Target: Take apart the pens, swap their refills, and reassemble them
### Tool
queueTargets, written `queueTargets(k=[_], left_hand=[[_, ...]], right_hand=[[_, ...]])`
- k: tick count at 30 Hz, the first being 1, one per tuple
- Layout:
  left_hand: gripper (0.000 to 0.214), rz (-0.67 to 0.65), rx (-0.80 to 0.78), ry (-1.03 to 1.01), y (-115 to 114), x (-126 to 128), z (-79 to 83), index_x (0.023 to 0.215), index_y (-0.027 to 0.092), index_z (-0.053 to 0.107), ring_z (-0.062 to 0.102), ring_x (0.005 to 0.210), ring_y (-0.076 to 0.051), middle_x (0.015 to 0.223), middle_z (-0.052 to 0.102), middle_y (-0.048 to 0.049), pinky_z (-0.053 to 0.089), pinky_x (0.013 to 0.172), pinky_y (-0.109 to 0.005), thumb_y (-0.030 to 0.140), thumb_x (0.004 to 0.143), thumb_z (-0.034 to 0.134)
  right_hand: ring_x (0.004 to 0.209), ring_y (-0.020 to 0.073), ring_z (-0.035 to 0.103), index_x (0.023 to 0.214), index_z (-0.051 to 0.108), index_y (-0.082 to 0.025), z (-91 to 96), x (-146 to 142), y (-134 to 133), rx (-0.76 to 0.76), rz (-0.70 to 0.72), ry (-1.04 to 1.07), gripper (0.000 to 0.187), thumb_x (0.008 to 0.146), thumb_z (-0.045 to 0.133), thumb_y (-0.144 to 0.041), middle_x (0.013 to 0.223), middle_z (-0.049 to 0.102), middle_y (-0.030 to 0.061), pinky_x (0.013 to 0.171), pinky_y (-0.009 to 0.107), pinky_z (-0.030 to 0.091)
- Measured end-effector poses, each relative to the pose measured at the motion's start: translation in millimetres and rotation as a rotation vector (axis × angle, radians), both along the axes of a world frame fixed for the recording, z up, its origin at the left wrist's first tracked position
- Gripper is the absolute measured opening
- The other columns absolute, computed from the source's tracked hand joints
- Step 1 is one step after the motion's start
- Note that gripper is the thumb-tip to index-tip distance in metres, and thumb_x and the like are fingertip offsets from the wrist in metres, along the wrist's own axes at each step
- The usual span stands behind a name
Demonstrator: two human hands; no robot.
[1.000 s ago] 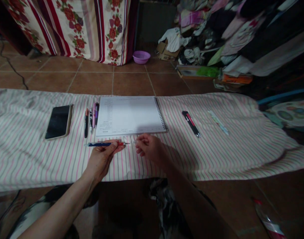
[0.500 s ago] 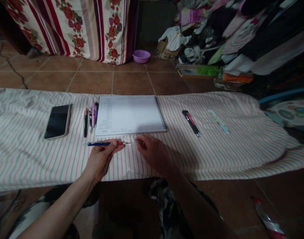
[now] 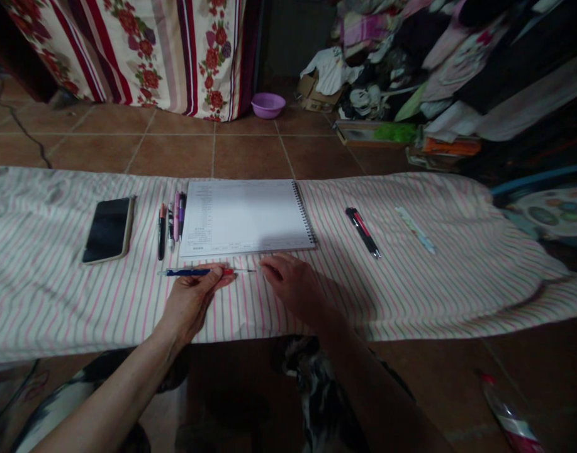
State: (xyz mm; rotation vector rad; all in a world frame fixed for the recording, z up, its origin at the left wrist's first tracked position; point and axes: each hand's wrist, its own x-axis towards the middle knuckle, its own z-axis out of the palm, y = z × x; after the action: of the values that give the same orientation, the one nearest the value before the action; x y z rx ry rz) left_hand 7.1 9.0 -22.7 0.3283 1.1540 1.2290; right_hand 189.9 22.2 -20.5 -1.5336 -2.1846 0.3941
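Note:
My left hand [image 3: 190, 302] pinches a blue pen [image 3: 189, 272] with a red grip, held level just below the spiral notebook [image 3: 245, 216]. A thin tip pokes out of the pen toward my right hand [image 3: 292, 286]. The right hand's fingers are curled and pinched together close to that tip; what they hold is too small to make out. Both hands rest on the striped cloth [image 3: 434, 283].
A dark phone [image 3: 107, 229] lies at the left, several pens [image 3: 171, 221] beside the notebook, two pens [image 3: 362, 232] and a pale strip [image 3: 414, 230] to the right. Tiled floor, a purple bowl [image 3: 268, 105] and piled clothes lie beyond. A bottle [image 3: 508, 417] sits bottom right.
My right hand has dropped slightly onto the cloth and edged toward the pen's tip. The left hand and pen have barely moved.

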Motion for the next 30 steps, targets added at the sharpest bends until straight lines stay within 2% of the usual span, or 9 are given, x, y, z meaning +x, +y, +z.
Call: queueTargets(k=[5, 9, 18, 24, 30], left_hand=[[0.015, 0.000, 0.009, -0.007, 0, 0, 0.0, 0.067, 0.008, 0.068, 0.068, 0.068, -0.017, 0.069, 0.070, -0.0066, 0.055, 0.080, -0.031, 0.014, 0.057, 0.078], [0.012, 0.011, -0.002, -0.001, 0, 0, 0.3, 0.066, 0.008, 0.068, 0.068, 0.068, -0.017, 0.070, 0.070, -0.0068, 0.056, 0.080, -0.031, 0.012, 0.059, 0.077], [0.009, 0.018, -0.010, 0.016, 1, 0, -0.7, 0.067, 0.007, 0.068, 0.068, 0.068, -0.018, 0.069, 0.070, -0.0077, 0.056, 0.081, -0.034, 0.010, 0.062, 0.074], [0.010, 0.000, -0.014, 0.015, 0, 0, 0.6, 0.067, 0.007, 0.068, 0.068, 0.068, -0.018, 0.069, 0.070, -0.0075, 0.055, 0.081, -0.031, 0.011, 0.061, 0.075], [0.011, -0.008, -0.009, 0.012, 0, 0, 1.3, 0.067, 0.008, 0.068, 0.068, 0.068, -0.017, 0.070, 0.070, -0.0072, 0.055, 0.082, -0.033, 0.011, 0.060, 0.076]], right_hand=[[0.076, 0.0169, 0.060, 0.083, 0.064, -0.017, 2.5, 4, -1, 0.041, -0.027, -0.060, 0.020, 0.089, 0.047, -0.026, 0.081, 0.066, 0.0060, 0.069, 0.027, 0.041], [0.077, 0.0183, 0.060, 0.084, 0.063, -0.018, 4.1, 5, -3, 0.044, 0.004, -0.126, 0.020, 0.090, 0.045, -0.026, 0.083, 0.067, 0.0066, 0.069, 0.028, 0.042], [0.083, 0.0190, 0.063, 0.094, 0.063, -0.019, 0.8, 8, -3, -0.026, 0.015, 0.005, 0.020, 0.090, 0.043, -0.022, 0.088, 0.069, 0.0087, 0.076, 0.029, 0.046], [0.086, 0.0195, 0.062, 0.093, 0.064, -0.019, -5.8, 8, -3, 0.018, 0.036, 0.011, 0.021, 0.089, 0.044, -0.022, 0.091, 0.068, 0.0093, 0.079, 0.030, 0.045], [0.083, 0.0180, 0.062, 0.093, 0.063, -0.017, -2.1, 7, -4, 0.024, 0.011, 0.027, 0.020, 0.090, 0.045, -0.024, 0.089, 0.068, 0.0081, 0.076, 0.028, 0.046]])
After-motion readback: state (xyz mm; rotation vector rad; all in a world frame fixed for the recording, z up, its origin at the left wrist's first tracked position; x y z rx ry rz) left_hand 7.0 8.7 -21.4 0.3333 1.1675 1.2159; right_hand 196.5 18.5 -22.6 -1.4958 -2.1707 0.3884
